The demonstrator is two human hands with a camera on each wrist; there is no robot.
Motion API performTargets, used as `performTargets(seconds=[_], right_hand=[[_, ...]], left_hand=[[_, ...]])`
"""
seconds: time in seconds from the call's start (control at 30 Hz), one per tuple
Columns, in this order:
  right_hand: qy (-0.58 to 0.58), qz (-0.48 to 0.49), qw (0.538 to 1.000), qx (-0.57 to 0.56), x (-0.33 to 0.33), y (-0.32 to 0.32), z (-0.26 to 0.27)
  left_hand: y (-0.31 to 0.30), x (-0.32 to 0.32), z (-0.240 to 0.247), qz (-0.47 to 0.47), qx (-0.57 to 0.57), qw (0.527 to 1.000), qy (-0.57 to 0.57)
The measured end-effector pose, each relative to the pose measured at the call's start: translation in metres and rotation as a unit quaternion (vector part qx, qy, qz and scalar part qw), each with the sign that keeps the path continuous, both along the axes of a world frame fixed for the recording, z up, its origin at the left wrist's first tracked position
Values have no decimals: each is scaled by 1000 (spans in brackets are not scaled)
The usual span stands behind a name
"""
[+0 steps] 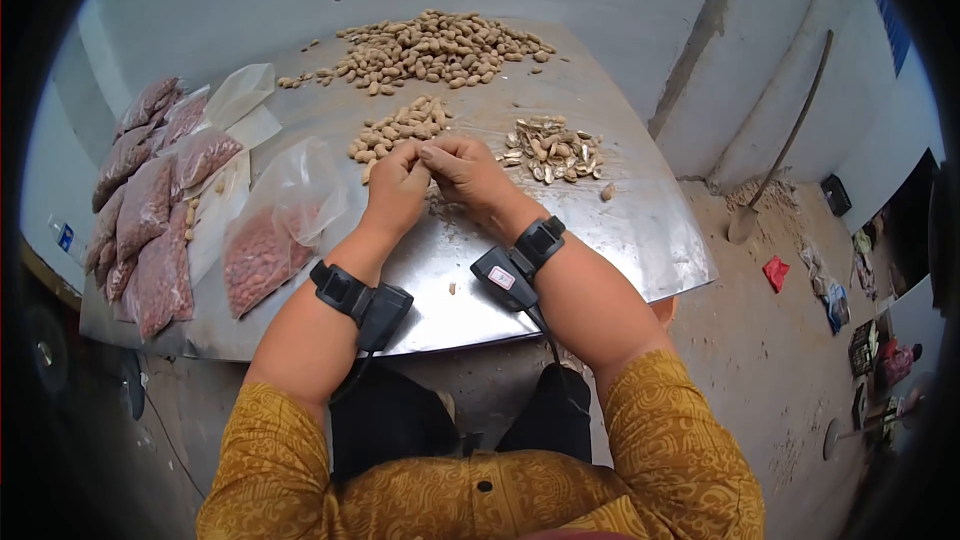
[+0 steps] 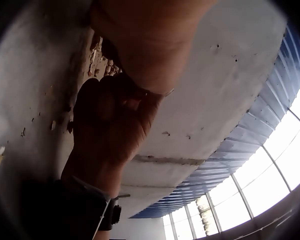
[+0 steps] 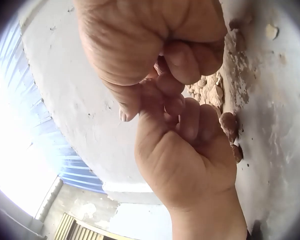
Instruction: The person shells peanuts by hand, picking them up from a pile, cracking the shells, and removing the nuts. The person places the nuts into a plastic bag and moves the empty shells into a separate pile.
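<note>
Over the metal table, the left hand (image 1: 397, 190) and right hand (image 1: 478, 180) meet at the fingertips, thumbs and curled fingers pinching a peanut that they almost wholly cover. In the right wrist view a small reddish bit of the peanut (image 3: 161, 65) shows between the fingers of the right hand (image 3: 155, 45), above the left hand (image 3: 187, 155). The left wrist view is dark and shows the fingers touching. Just beyond the hands lies a small pile of unshelled peanuts (image 1: 415, 120); to their right is a heap of broken shells (image 1: 552, 150).
A larger peanut pile (image 1: 440, 48) lies at the table's back. On the left are an open clear bag of reddish kernels (image 1: 265, 260) and several filled bags (image 1: 145, 205). One peanut (image 1: 608, 192) lies right of the shells. A shovel (image 1: 790, 145) leans on the wall.
</note>
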State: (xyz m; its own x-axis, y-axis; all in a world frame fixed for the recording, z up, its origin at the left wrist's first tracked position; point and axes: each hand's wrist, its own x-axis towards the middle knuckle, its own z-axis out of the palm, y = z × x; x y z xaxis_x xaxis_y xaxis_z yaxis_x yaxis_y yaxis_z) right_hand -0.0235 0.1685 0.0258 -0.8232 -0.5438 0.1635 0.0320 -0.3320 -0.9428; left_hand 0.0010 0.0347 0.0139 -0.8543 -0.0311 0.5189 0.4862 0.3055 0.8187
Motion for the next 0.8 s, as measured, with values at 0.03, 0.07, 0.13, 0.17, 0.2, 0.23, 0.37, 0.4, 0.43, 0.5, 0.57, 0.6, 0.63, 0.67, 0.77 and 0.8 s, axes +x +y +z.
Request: performTargets(seconds=[0.03,0.07,0.13,0.17,0.2,0.23,0.37,0.4,0.43,0.5,0.57,0.6,0.63,0.67,0.77,0.8], right_hand=[[-6,0,1000,-2,2,0,1],[-11,0,1000,-4,3,-1,2],[1,0,1000,3,2,-2,0],[9,-2,1000,6,1,-1,2],[3,-6,1000,7,1,0,4],[-3,-11,1000,7,3,-1,5],[2,-43,999,10,9,-8,2],[10,-55,998,12,10,-10,1],[31,-71,997,7,11,-12,1],[73,-104,992,-2,13,-16,1],[78,-93,993,-9,10,-15,-2],[81,-87,993,-13,11,-13,0],[58,-80,995,23,14,-7,6],[56,-86,995,18,12,-6,3],[32,-68,997,-5,8,-4,-4],[14,-40,999,-17,8,-2,-2]], left_hand=[[0,2,2,4,3,1000,-4],[0,3,2,8,7,1000,-7],[-1,2,-1,13,5,1000,8],[0,1,-2,14,3,1000,18],[1,0,0,17,10,1000,14],[2,1,0,21,15,1000,10],[3,2,-5,34,43,999,-3],[3,0,-5,43,43,998,-10],[3,-1,-5,51,45,998,-18],[1,-2,-7,49,55,996,-52],[1,1,-5,39,55,995,-72],[1,3,-3,35,54,995,-81],[2,4,-2,0,103,991,-86],[3,4,-2,-18,121,988,-96],[2,6,0,-60,156,978,-124],[0,8,3,-67,154,977,-130]])
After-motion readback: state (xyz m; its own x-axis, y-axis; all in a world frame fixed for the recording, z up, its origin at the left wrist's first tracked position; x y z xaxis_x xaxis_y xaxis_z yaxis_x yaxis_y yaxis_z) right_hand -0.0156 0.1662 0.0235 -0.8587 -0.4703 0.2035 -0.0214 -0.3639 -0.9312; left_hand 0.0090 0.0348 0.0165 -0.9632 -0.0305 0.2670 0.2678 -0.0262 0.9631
